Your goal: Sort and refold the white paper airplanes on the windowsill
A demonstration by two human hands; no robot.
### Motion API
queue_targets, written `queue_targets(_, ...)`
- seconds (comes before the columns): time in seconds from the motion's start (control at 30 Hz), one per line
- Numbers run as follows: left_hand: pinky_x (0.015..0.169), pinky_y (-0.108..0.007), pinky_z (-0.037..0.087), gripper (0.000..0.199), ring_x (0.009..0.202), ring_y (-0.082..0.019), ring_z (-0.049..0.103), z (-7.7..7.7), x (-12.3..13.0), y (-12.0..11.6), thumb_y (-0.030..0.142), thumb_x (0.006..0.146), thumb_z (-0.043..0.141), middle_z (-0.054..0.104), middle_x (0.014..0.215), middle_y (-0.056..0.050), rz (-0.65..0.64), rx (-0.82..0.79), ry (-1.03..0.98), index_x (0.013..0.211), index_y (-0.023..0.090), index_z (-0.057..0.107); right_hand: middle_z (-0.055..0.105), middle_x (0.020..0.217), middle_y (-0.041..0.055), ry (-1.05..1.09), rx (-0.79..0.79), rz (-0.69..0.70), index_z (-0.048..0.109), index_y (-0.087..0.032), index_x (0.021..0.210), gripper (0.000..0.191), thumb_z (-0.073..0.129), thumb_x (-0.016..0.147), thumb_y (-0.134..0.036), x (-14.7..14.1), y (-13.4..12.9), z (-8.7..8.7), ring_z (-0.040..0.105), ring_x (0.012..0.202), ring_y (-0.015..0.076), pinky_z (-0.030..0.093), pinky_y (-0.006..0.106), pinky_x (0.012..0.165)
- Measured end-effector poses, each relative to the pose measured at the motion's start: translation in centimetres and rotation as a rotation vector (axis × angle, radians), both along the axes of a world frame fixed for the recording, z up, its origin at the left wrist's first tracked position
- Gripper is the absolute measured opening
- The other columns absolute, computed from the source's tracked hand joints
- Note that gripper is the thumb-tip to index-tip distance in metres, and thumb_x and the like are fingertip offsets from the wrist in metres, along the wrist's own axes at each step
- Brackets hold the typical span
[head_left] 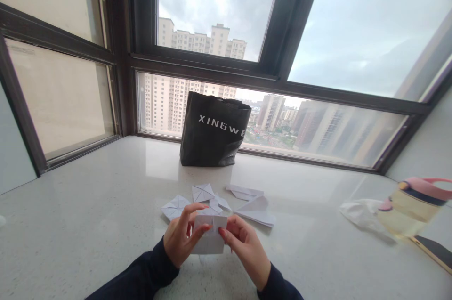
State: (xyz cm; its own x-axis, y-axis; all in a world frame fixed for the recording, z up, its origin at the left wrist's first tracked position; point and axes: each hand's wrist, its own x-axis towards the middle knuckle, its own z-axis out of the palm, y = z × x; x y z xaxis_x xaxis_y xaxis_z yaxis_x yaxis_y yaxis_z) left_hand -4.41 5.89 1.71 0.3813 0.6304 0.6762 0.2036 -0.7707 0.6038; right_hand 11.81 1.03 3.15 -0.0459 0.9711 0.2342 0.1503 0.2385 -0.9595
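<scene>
Between my two hands is a small piece of folded white paper (209,245), held up just above the counter. My left hand (181,236) grips its left side, with the thumb across the front and the index finger over the top edge. On the right edge, my right hand (245,243) pinches the paper between thumb and curled fingers. Just beyond lie several folded paper pieces: a creased square (203,192), another creased piece (175,206) partly behind my left hand, and a smaller one (221,203). Farther right are a folded strip (244,192) and larger folded sheets (257,211).
A black bag (213,133) with white lettering stands by the window on the speckled white counter (88,224). At right are a crumpled tissue (363,215), a yellowish bottle (406,213) with a pink lid, and a dark flat device (434,250).
</scene>
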Motion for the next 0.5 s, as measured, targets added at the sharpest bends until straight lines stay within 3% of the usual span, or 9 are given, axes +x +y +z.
queue_targets(0.13, 0.051, -0.022, 0.04, 0.041, 0.053, -0.012, 0.049, 0.0, 0.4, -0.4, 0.035, 0.081, 0.047, 0.058, 0.067, 0.001, -0.034, -0.015, 0.071, 0.117, 0.02, 0.034, 0.049, 0.055, -0.0041, 0.061, -0.105, 0.006, 0.046, -0.018, 0.064, 0.04, 0.061, 0.062, -0.055, 1.8, 0.0, 0.9, 0.04, 0.045, 0.0068, 0.027, 0.019, 0.041)
queue_targets(0.23, 0.058, -0.025, 0.042, 0.036, 0.062, -0.013, 0.053, 0.4, 0.6, -0.7, 0.031, 0.082, 0.044, 0.06, 0.077, -0.002, -0.028, -0.03, 0.062, 0.116, 0.02, 0.037, 0.044, 0.047, -0.0068, -0.023, -0.178, -0.028, 0.045, -0.018, 0.064, 0.044, 0.062, 0.058, -0.058, 4.1, -0.5, 1.3, 0.036, 0.04, 0.0059, 0.025, 0.018, 0.038)
queue_targets(0.37, 0.061, -0.027, 0.043, 0.027, 0.066, -0.016, 0.053, 0.3, 0.2, 0.2, 0.017, 0.081, 0.036, 0.06, 0.077, -0.003, 0.088, 0.009, 0.094, 0.107, 0.018, 0.044, 0.039, 0.042, -0.0109, -0.136, -0.246, -0.15, 0.042, -0.02, 0.078, 0.047, 0.061, 0.057, -0.057, 8.1, -1.4, 1.2, 0.034, 0.036, 0.0067, 0.023, 0.017, 0.035)
queue_targets(0.5, 0.072, -0.033, 0.042, 0.03, 0.079, -0.019, 0.053, -0.1, -0.6, 1.8, 0.006, 0.073, 0.032, 0.06, 0.082, -0.006, 0.242, 0.055, 0.163, 0.094, 0.017, 0.051, 0.042, 0.044, -0.011, -0.264, -0.205, -0.294, 0.036, -0.022, 0.082, 0.039, 0.054, 0.064, -0.051, 10.5, -2.1, -0.2, 0.037, 0.037, 0.0093, 0.026, 0.019, 0.036)
